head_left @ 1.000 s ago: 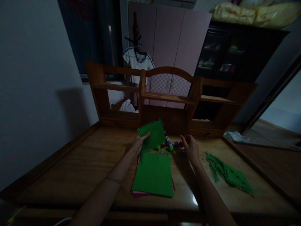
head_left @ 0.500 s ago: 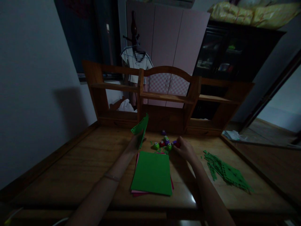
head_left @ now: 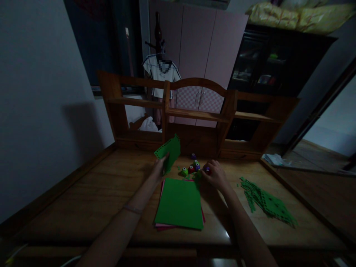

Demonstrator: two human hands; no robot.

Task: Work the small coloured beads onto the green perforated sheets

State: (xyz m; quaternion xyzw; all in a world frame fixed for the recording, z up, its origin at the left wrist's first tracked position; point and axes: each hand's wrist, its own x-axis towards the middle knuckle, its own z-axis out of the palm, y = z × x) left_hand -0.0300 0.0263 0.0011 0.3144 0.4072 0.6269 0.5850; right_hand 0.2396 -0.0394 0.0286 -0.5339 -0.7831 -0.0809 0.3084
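Note:
My left hand [head_left: 160,168] pinches a green foam sheet [head_left: 170,151] with a punched edge and holds it up, tilted, above the wooden desk [head_left: 83,200]. My right hand [head_left: 215,176] rests on the desk among several small craft punches [head_left: 191,169] in green, red and purple, its fingers curled over a red and purple one [head_left: 207,170]. Between my forearms lies a stack of green paper [head_left: 180,203] on top of pink and red sheets.
A pile of punched green strips [head_left: 267,202] lies at the right of the desk. A wooden shelf unit [head_left: 200,115] stands along the back edge. Behind it are pink wardrobe doors, a hanging shirt and a dark cabinet.
The green sheet in my left hand has turned from lying broad towards me to tilted and edge-on. My right hand has sunk from raised to down among the punches.

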